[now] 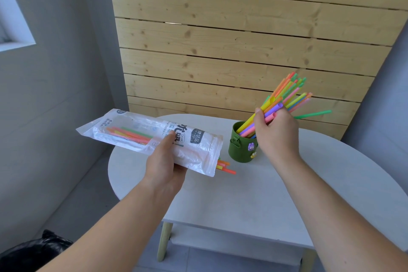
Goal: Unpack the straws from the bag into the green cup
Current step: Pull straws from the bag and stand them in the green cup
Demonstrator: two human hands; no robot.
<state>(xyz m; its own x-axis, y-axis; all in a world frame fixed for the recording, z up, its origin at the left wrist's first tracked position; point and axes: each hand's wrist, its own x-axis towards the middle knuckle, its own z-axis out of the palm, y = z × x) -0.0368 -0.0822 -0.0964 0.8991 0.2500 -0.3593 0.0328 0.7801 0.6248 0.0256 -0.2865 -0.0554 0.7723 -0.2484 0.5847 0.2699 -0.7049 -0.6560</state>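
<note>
White oval table (pixel 242 194), pine slat panel (pixel 242 40) behind, grey walls (pixel 61 95), window (pixel 11 17) left.

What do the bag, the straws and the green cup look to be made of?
Crinkled white-and-clear printed bag: thin glossy plastic film, judging by wrinkles and see-through patches.
Bright multicoloured straws: probably smooth plastic tubes; uniform neon colours, open round ends.
Squat dark green cup: matte, likely moulded plastic or silicone; dull surface, small stuck-on charms.

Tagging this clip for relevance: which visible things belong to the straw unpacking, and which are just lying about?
In the job: bag in left hand; straws gripped by right hand; green cup.
Just there: black sack on floor; wooden slat panel.
</note>
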